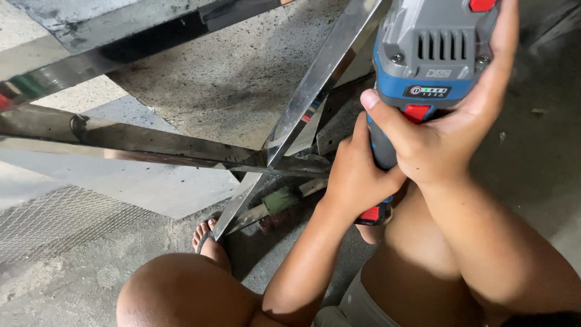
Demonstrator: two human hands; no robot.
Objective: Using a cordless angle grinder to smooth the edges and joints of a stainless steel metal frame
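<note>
Metal fabrication workshop, floor level.

Bare, stained concrete floor point(230, 79) speckled with dark grit; polished stainless-steel bars point(315, 85) joined at angles into a frame; sheet of expanded metal mesh point(54, 224) lying flat at lower left; blue-and-grey cordless power tool point(433, 60) with red buttons gripped over the joint; work done crouched on the ground, sandalled foot point(209, 239) beside the steel.

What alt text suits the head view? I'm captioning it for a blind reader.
Both hands, left hand and right hand, grip a blue-grey cordless power tool beside crossing shiny steel bars. Below: concrete floor, wire mesh, a sandalled foot.
</note>
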